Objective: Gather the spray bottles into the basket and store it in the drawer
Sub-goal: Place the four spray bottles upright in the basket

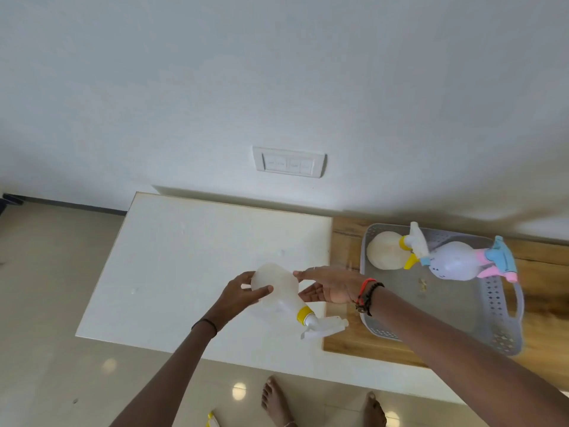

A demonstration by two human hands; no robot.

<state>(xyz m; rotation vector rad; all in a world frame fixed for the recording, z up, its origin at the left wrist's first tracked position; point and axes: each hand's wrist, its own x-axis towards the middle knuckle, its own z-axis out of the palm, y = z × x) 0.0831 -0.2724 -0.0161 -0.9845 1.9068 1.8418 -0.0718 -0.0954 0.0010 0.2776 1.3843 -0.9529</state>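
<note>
Left hand (240, 292) grips the translucent spray bottle (278, 285) over the white table (184, 248). I see right hand (331, 285) flat-fingered at its side. Grey basket (500, 298) nearby holds 2: yellow-collared bottle (386, 254), pink-and-blue bottle (455, 260).

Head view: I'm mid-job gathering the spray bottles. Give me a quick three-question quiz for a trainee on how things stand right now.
1. True or false: the grey basket holds two bottles, a clear bottle and a white bottle with a pink-and-blue trigger.
2. The right hand is: A) open, fingers straight, beside the held bottle; B) gripping the basket handle; C) lifting the white bottle.
3. Fill in: the left hand grips the held bottle over the white table; its collar is ____.

Key: 1 true; 2 A; 3 yellow.
</note>
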